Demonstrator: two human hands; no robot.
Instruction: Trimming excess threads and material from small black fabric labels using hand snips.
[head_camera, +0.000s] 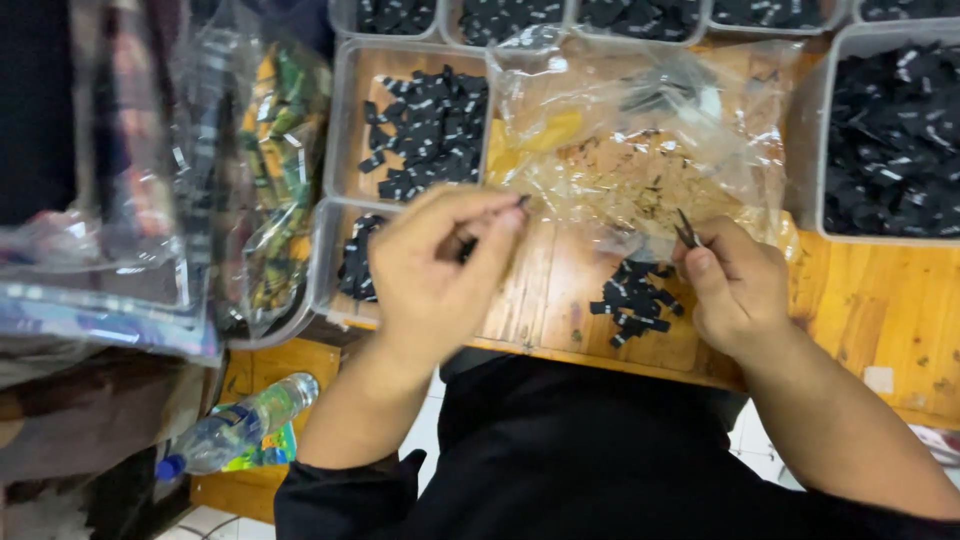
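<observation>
My left hand (435, 262) hovers over the wooden table (870, 300), fingers pinched on a small black part (522, 202) at the fingertips. My right hand (735, 285) is closed around thin dark tweezers (686, 230) whose tips point up toward a crumpled clear plastic bag (640, 140). Between the hands, on the table, lies a small pile of black parts (632, 298). A clear tray (345, 130) behind my left hand holds several more black parts (430, 130).
A large clear bin of black parts (890, 140) stands at the right. More trays (520, 20) line the back edge. Plastic bags with coloured items (275, 170) hang at the left. A plastic bottle (235, 425) lies below the table's edge at lower left.
</observation>
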